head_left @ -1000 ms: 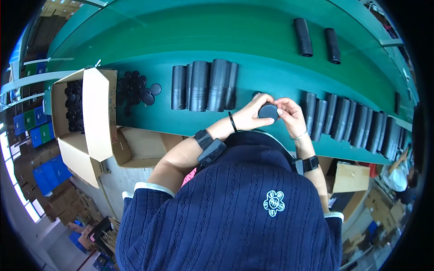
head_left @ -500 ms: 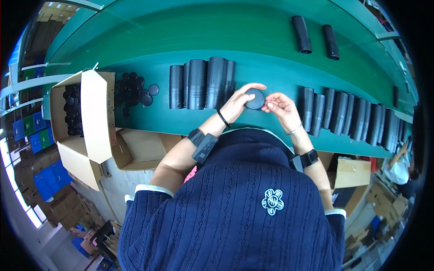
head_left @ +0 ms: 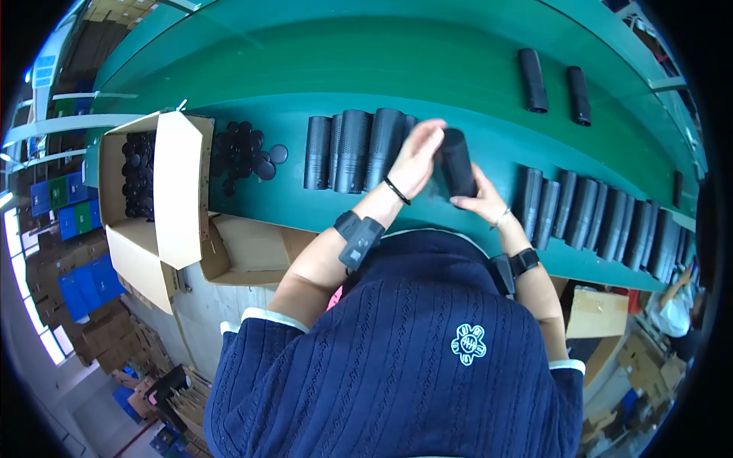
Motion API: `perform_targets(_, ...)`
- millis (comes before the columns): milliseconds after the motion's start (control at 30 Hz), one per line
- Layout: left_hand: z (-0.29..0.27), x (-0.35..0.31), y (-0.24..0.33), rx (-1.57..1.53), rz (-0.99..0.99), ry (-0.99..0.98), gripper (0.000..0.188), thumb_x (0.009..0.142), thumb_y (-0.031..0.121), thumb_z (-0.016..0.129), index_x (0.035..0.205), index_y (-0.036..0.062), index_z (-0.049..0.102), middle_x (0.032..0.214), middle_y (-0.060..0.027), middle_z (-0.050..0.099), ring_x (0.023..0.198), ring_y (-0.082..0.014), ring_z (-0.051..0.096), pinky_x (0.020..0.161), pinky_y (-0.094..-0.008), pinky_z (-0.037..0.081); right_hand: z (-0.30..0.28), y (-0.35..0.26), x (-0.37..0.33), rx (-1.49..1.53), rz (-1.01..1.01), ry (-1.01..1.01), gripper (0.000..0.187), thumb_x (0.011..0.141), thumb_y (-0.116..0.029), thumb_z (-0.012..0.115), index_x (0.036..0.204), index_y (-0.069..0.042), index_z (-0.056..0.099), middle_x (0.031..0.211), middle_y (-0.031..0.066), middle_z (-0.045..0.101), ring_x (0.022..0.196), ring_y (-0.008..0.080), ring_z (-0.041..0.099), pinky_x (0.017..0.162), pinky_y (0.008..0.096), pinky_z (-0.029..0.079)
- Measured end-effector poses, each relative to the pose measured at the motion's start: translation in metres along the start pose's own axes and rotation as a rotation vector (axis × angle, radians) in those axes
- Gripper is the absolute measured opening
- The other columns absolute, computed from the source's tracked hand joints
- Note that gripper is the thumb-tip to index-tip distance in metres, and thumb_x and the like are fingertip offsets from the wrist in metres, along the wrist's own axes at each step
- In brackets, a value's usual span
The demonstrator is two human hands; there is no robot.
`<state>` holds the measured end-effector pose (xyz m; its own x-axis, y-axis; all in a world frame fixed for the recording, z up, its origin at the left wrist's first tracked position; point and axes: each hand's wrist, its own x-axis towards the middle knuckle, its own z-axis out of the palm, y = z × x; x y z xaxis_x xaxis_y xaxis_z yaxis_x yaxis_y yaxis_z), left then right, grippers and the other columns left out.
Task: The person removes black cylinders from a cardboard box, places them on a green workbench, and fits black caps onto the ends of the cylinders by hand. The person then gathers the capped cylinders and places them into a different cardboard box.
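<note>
My right hand (head_left: 479, 200) is wrapped around a black cylinder (head_left: 456, 162), fingers curled about its lower end, holding it upright and a little tilted above the near edge of the green bench (head_left: 458, 61). My left hand (head_left: 416, 156) lies flat against the cylinder's left side, fingers straight and together, palm touching it rather than gripping. Just left of that hand I count four black perforated tubes (head_left: 353, 149) lying side by side, touching one another; a fifth may sit behind my fingers, but I cannot tell. To the right of my right wrist runs a longer row of tubes (head_left: 592, 217), about nine that I can count before the curve of the view blurs the far ones. Two more single tubes (head_left: 532, 79) lie well apart from the rest at the far side of the bench, near each other but not touching. At the left end an open cardboard box (head_left: 177, 195) holds round black caps (head_left: 139, 174), too many and too dark to count. A loose heap of caps (head_left: 240, 153) lies on the bench just beside the box, a dozen or so.
</note>
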<state>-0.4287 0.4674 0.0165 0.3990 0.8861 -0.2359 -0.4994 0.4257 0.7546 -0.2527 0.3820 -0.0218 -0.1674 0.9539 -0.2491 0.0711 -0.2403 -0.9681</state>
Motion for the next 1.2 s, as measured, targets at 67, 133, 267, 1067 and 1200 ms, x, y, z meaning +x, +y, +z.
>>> perform_targets(67,-0.013,0.013,0.022,0.751,0.269,0.242,0.042,0.088,0.03,0.064,0.119,0.0032,0.053,0.107,-0.0127,0.055,0.103,-0.0218,0.052,0.088,-0.0367,0.044,-0.012,-0.003,0.019,0.014,0.073,0.094,0.091,0.07,-0.015,0.078,0.141,-0.008,0.022,0.114,0.0159,0.056,0.102,0.0215,0.056,0.089,0.0334,0.045)
perform_targets(133,-0.014,0.009,0.053,1.723,0.449,0.378,0.071,0.072,0.036,0.076,0.129,0.0051,0.045,0.114,-0.0203,0.048,0.103,-0.0361,0.048,0.086,-0.0422,0.046,-0.031,-0.013,0.049,-0.036,0.116,0.199,0.087,0.075,-0.023,0.076,0.14,-0.01,0.02,0.11,0.0147,0.057,0.093,0.0221,0.059,0.082,0.0361,0.048)
perform_targets(267,-0.034,0.011,0.055,1.959,0.105,0.157,0.103,0.064,0.023,0.082,0.143,0.0019,0.02,0.119,-0.027,0.041,0.105,-0.0403,0.048,0.087,-0.0435,0.046,-0.062,-0.018,0.137,-0.478,0.09,0.529,0.07,0.081,-0.034,0.07,0.135,-0.019,0.028,0.106,0.0239,0.062,0.09,0.0364,0.064,0.082,0.0409,0.05)
perform_targets(1067,-0.016,-0.03,-0.012,0.814,0.077,-0.481,0.062,0.074,0.018,0.075,0.124,0.0047,0.041,0.116,-0.0118,0.047,0.112,-0.022,0.047,0.096,-0.0341,0.038,0.0,-0.043,-0.011,0.467,0.047,0.025,0.022,0.086,-0.013,0.066,0.104,-0.005,0.056,0.087,-0.0016,0.057,0.077,0.0054,0.053,0.064,0.0194,0.042)
perform_targets(1200,-0.021,-0.031,-0.013,0.665,-0.029,-0.483,0.059,0.075,0.018,0.074,0.122,0.0056,0.041,0.115,-0.0099,0.048,0.112,-0.02,0.046,0.096,-0.0335,0.037,0.011,-0.045,-0.013,0.419,-0.038,0.097,0.019,0.085,-0.012,0.067,0.101,-0.006,0.058,0.083,-0.003,0.056,0.072,0.0048,0.051,0.063,0.0189,0.041)
